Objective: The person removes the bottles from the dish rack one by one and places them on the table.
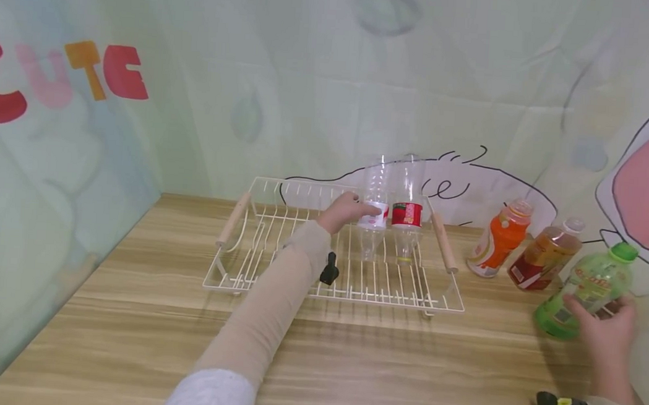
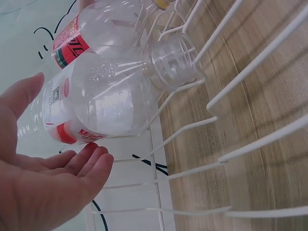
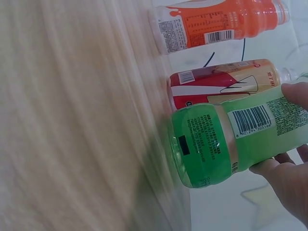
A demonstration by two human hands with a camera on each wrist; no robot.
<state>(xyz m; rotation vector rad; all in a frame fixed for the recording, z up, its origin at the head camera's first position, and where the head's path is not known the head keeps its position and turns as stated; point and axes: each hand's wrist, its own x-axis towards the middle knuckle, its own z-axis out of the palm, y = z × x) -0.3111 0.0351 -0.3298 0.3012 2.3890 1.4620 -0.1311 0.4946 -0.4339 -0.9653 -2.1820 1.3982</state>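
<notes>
My left hand (image 1: 347, 212) is beside a clear plastic bottle (image 2: 115, 91) with a white and red label. Its thumb and loosely bent fingers stand apart around the bottle; whether the fingertips touch it I cannot tell. The bottle stands neck down in a white wire dish rack (image 1: 334, 298). To its right, a second clear bottle (image 1: 407, 215) with a red label is also upside down in the rack. At the far right, my right hand (image 1: 609, 328) grips a green bottle (image 3: 207, 144) with a green cap, thumb on one side and fingers on the other. The bottle tilts slightly.
An orange bottle (image 1: 502, 238) and a bottle with a red and tan label (image 1: 544, 256) stand on the wooden table (image 1: 370, 366), right of the rack. Wooden handles (image 1: 443, 242) rise at the rack's ends. A printed curtain (image 1: 288, 70) hangs behind.
</notes>
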